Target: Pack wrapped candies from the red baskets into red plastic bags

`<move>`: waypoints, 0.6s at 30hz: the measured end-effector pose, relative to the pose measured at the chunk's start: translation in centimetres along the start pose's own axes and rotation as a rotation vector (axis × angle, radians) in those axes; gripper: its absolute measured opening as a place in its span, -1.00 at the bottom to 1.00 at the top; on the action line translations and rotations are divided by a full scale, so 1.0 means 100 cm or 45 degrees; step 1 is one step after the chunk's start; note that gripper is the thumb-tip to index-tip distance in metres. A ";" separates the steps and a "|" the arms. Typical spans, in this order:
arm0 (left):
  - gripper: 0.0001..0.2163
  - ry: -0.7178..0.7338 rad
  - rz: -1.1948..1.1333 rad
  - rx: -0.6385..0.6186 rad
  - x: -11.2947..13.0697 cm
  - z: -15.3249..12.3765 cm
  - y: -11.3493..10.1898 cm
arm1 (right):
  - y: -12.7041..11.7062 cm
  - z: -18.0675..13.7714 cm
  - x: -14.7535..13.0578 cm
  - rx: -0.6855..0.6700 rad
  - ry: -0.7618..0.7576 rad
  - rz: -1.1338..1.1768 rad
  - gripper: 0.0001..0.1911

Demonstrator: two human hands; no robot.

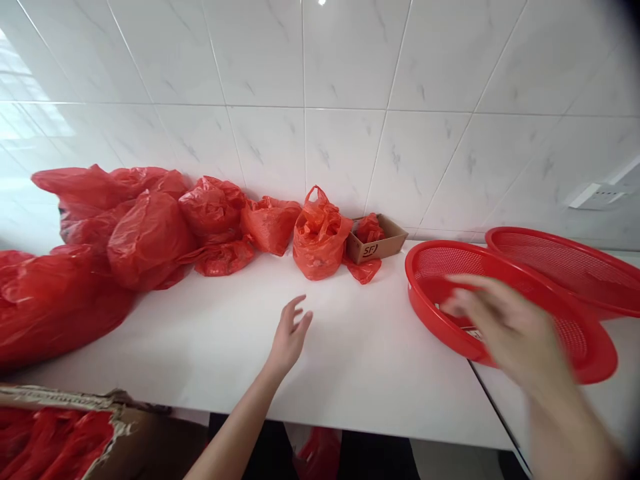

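Note:
My left hand (290,333) hovers over the white counter (210,340), fingers spread and empty, a short way in front of a tied red plastic bag (320,237). My right hand (500,323) is blurred by motion above the near red plastic colander (595,353). Its fingers seem stretched out toward the colander's inside, and whether they touch it is unclear. A second red colander (575,267) lies behind the first, overlapping it.
Several filled red plastic bags (145,233) are piled along the tiled wall at the left. A small cardboard box (375,247) with a red bag in it stands by the wall. A torn carton (65,427) of red bags sits at the lower left. A wall socket (597,195) is at the right.

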State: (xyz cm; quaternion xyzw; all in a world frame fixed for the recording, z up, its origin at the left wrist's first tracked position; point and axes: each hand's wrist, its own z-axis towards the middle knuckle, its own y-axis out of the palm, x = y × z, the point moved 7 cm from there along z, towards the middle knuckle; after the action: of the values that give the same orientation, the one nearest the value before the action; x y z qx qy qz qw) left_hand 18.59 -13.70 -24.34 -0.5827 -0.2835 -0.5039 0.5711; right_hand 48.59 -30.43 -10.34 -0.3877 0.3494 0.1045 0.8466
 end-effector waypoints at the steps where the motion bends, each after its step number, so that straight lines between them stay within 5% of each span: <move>1: -0.60 0.065 0.057 0.057 0.011 0.015 0.006 | 0.033 0.015 -0.030 -0.126 -0.097 0.118 -0.71; 3: -0.53 0.210 0.200 0.126 0.035 0.046 0.020 | 0.102 0.044 -0.083 -0.316 -0.365 0.237 -0.72; 5: -0.48 0.337 0.349 0.125 0.058 0.077 0.035 | 0.157 0.074 -0.116 -0.261 -0.565 0.110 -0.72; 9: -0.34 0.428 0.613 0.073 0.077 0.125 0.050 | 0.230 0.125 -0.135 -0.269 -0.550 -0.143 -0.64; 13: -0.36 0.398 0.766 0.014 0.058 0.148 0.050 | 0.228 0.137 -0.148 -0.206 -0.601 -0.043 -0.62; 18: -0.42 0.390 0.749 -0.027 0.037 0.154 0.053 | 0.146 0.122 -0.155 0.126 -0.642 0.325 -0.61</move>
State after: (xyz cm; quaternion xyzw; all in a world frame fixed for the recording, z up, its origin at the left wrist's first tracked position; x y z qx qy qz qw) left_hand 28.66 -0.93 -20.53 -0.5630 -0.0087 -0.4019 0.7221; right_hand 36.86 -10.20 -2.88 -0.2605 0.1785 0.2860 0.9047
